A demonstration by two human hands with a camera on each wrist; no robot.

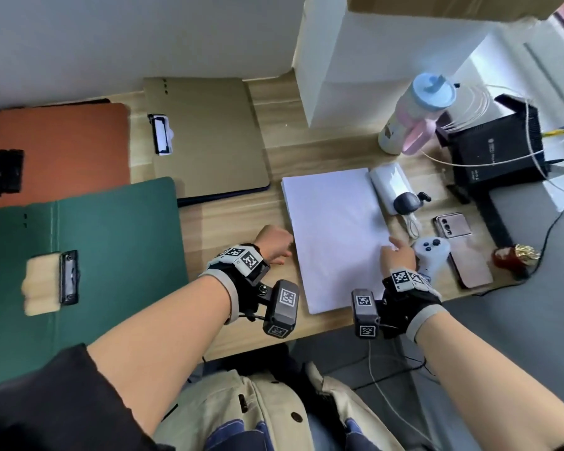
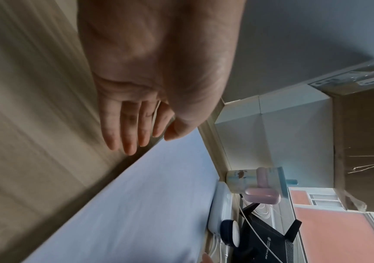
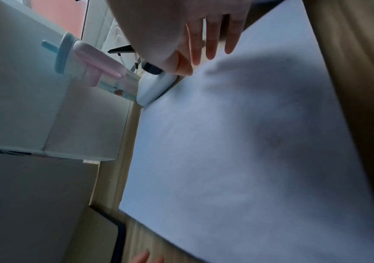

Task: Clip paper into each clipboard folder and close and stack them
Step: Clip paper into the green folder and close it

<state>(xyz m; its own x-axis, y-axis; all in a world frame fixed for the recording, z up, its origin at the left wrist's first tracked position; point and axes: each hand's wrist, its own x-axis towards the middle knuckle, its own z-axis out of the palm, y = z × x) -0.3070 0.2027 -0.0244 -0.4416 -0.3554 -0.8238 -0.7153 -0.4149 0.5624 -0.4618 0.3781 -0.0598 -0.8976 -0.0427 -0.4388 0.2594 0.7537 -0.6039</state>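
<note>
The stack of white paper lies on the wooden desk, right of the green clipboard folder (lying open). Left hand and right hand, fingers straight, flank the stack's edges, gripping nothing.

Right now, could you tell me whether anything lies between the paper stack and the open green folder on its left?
Nothing visible does: only the left hand rests on bare desk between the paper stack and the green folder.

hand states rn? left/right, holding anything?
Left hand: open, fingers straight, at the left edge of the paper stack, holding nothing.
Right hand: open, fingers straight at the stack's right edge, nothing gripped.
</note>
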